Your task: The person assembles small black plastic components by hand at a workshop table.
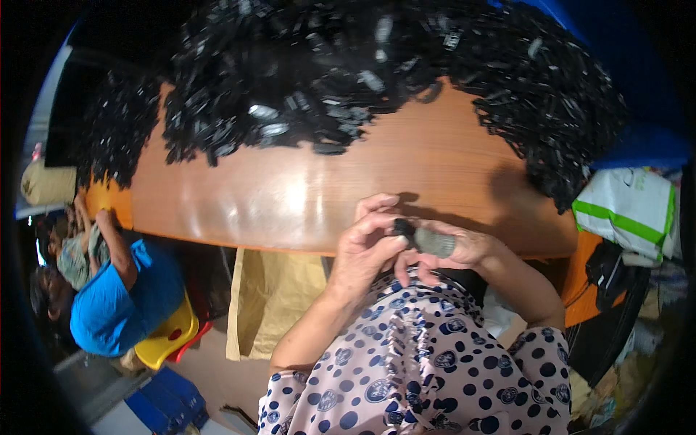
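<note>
Just over the near edge of the wooden table [275, 188], my two hands meet at a small black piece [403, 230], too small and covered for its kind to show. My left hand [366, 243] pinches it between thumb and fingers. From the other side my right hand [471, 250] presses against the same piece, its fingers curled beneath. A grey knitted cover [435, 243] sits on my right hand, seemingly over the thumb. Beyond the hands spreads a big heap of small black plastic-looking parts [319, 94], some glossy.
More black parts [558, 109] reach down the right side to a white and green bag [627, 206]. An open brown paper sack [283, 301] stands below the table edge at left. Farther left, a person in a blue top [123, 304] sits on a yellow stool [170, 337].
</note>
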{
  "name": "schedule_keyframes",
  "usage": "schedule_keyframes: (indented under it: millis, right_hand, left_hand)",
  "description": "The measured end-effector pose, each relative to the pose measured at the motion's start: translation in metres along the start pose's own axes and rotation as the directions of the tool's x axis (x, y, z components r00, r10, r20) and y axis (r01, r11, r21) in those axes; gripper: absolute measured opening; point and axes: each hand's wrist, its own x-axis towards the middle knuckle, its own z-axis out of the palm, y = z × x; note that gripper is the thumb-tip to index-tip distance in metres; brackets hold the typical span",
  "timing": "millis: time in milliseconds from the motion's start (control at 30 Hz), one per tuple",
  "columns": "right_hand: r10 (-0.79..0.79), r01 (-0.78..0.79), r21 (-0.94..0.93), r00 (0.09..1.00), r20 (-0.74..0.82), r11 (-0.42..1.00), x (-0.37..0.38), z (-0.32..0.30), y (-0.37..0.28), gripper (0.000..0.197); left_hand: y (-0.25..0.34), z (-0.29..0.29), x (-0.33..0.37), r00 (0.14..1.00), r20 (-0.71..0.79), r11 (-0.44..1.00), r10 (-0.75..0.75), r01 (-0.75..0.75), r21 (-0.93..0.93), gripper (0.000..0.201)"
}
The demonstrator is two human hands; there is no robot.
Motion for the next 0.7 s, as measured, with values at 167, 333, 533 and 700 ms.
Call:
schedule_keyframes:
  millis: [167,333,533,700]
  right_hand:
    - [-0.015,-0.125,-0.292,0.901,-0.434,0.948,0.002,0.015,-0.007,0.027]
    - [-0.208,-0.321,-0.753,0.832,-0.514,0.574,-0.014,0.001,-0.036,0.035]
    - [-0.656,-0.660,-0.361,0.739,-0.154,-0.659,-0.050,-0.026,-0.120,0.035]
    - [-0.517,-0.519,-0.308,0.851,-0.096,-0.797,-0.046,-0.051,-0.127,0.035]
  left_hand:
    - [-0.011,0.001,0.009,0.999,-0.034,0.998,-0.014,0.016,0.056,0.021]
    - [-0.006,-0.003,0.027,0.995,-0.086,0.996,0.042,-0.035,0.080,0.014]
    - [0.024,-0.091,0.064,0.892,-0.224,0.514,0.393,-0.010,0.858,0.022]
    - [0.030,-0.073,0.098,0.907,-0.192,-0.114,0.374,0.250,0.961,0.043]
